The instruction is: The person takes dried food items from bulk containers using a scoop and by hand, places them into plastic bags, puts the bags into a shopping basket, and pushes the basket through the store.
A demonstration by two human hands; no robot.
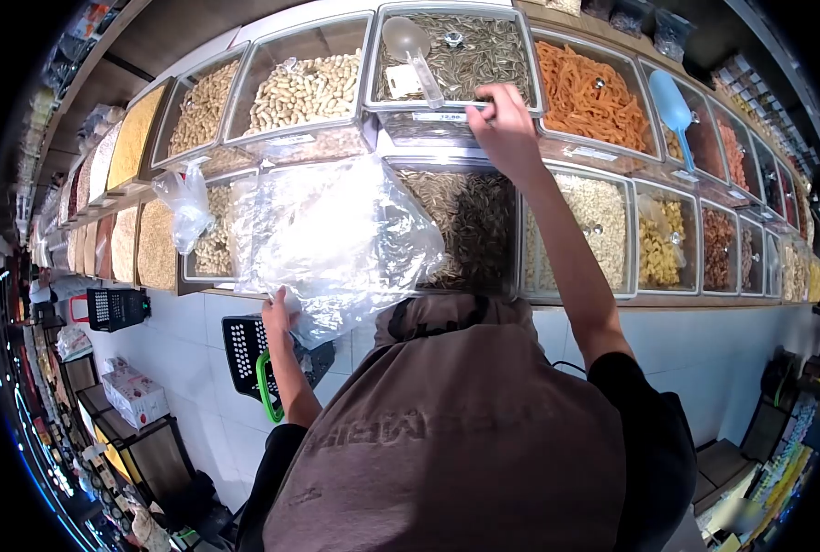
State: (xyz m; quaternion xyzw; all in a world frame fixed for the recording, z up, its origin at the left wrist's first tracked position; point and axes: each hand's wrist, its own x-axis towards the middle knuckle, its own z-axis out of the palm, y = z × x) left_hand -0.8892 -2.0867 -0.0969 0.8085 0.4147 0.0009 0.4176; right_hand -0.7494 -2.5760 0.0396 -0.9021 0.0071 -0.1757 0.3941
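Note:
My left hand (279, 317) is closed on the lower edge of a large clear plastic bag (341, 235). The bag spreads over part of the lower bins, and I cannot make out any contents. At the upper sunflower seed bin, my right hand (509, 129) curls its fingers over the front edge of the clear lid (511, 69), thumb lower down. A clear plastic scoop (419, 64) lies on that lid, beside a small white label (403, 81). Below my right forearm is a lower bin of dark striped seeds (470, 221), partly covered by the bag.
Peanut bins (304, 92) stand left, and a bin of orange strips (585, 87) stands right, with a blue scoop (672, 106) beyond. A small knotted bag (187, 207) hangs at left. A black basket with a green handle (265, 382) is below my left hand.

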